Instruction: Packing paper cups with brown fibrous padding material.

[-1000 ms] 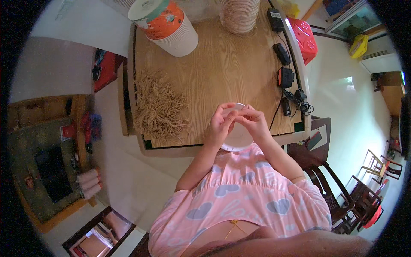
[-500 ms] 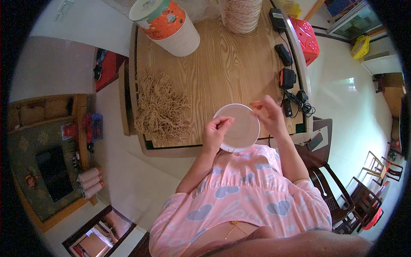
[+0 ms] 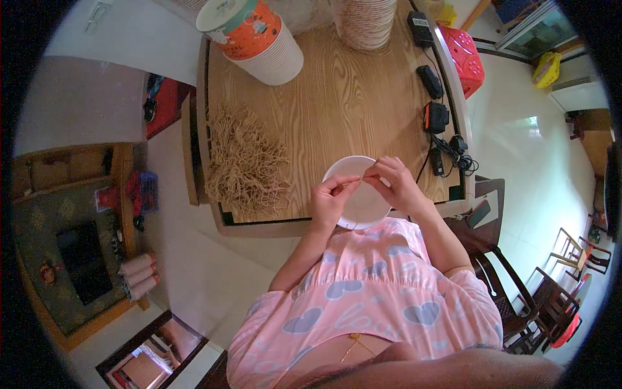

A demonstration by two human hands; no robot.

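Over a white paper tub point(image 3: 367, 211), held at my lap by the table edge, both hands meet fingertip to fingertip. My left hand point(image 3: 330, 198) is closed in a pinch on a thin brownish strand of string point(image 3: 361, 178). Pinched at the same spot, the fingers of my right hand point(image 3: 393, 184) also close on the strand. A bit of thin string shows at the tub's near rim. To the left on the table lies a loose heap of brown twine point(image 3: 243, 162).
A stack of large paper tubs point(image 3: 265, 55), the top one orange and green, stands at the far left of the wooden table point(image 3: 337, 104). Another stack of tubs point(image 3: 365, 23) is at the back. Black power adapters point(image 3: 435, 118) and cables point(image 3: 461, 159) line the right edge.
My right hand has moved left from the tub's right rim, its fingertips now meeting those of my left hand above the tub. My left hand has barely moved.
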